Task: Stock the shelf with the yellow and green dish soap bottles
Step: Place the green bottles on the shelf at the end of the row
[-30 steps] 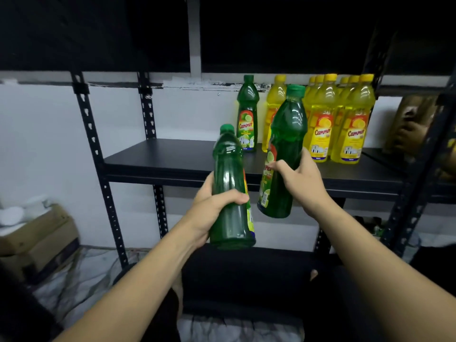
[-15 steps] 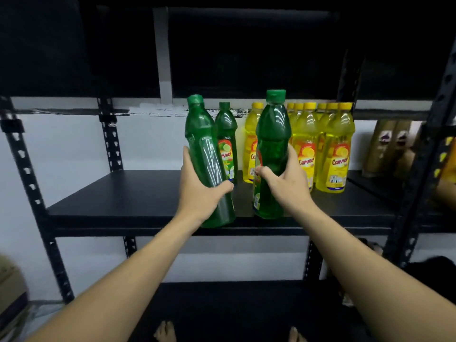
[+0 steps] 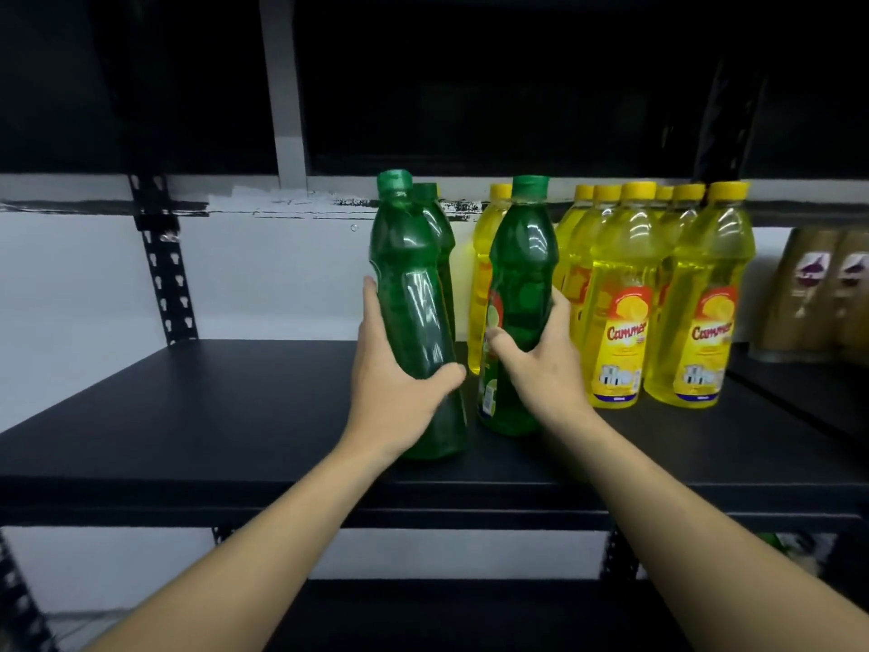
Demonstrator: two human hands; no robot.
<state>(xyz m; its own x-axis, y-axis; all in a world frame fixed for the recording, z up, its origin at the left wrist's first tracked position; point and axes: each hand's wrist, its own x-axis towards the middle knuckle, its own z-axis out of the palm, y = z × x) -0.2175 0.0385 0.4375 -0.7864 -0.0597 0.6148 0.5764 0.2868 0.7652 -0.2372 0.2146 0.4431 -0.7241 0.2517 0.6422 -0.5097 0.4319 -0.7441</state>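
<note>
My left hand [image 3: 399, 392] grips the tilted green bottle [image 3: 409, 294], my right hand [image 3: 541, 369] the upright green bottle [image 3: 519, 275], yellow bottles [image 3: 616, 322] crowding just right of it.

Both arms reach forward, left hand [image 3: 399, 397] gripping the tilted green bottle [image 3: 409, 284], right hand [image 3: 545, 369] the labelled green bottle [image 3: 522, 265].

rear green bottle [image 3: 446, 242] half-hidden, brown bottles [image 3: 811, 294] cropped

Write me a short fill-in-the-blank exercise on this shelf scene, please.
1. The left hand grips a ____ bottle.
2. The right hand grips a second bottle; right of it stand ____ bottles.
3. A third bottle stands ____ the first.
Answers: green; yellow; behind.
</note>
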